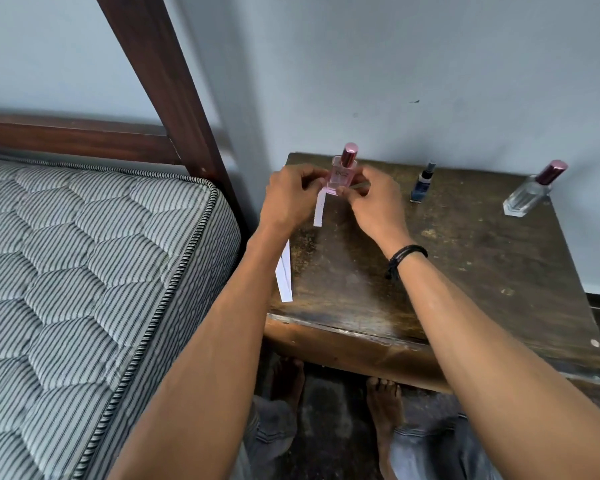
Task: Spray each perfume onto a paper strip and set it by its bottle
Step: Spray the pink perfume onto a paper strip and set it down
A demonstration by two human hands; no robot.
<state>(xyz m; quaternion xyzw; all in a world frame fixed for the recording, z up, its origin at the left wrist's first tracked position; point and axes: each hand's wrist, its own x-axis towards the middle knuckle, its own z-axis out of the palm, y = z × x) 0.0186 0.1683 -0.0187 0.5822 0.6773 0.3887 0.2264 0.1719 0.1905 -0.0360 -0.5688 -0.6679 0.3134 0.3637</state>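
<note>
A pink perfume bottle [343, 173] with a shiny pink cap stands at the back left of the worn wooden table [465, 271]. Just in front of it my left hand [290, 197] and my right hand [373, 200] meet, both pinching a white paper strip [319, 211] whose free end hangs down from my left fingers. My fingers hide the bottle's base, so I cannot tell whether they touch it. More white strips [284, 275] lie at the table's left edge, partly under my left forearm.
A small dark blue spray bottle [420, 187] stands right of my hands, and a clear bottle with a pink cap [530, 195] stands at the far right. A striped mattress [84, 271] and dark bedpost [167, 84] flank the table's left. A wall is close behind.
</note>
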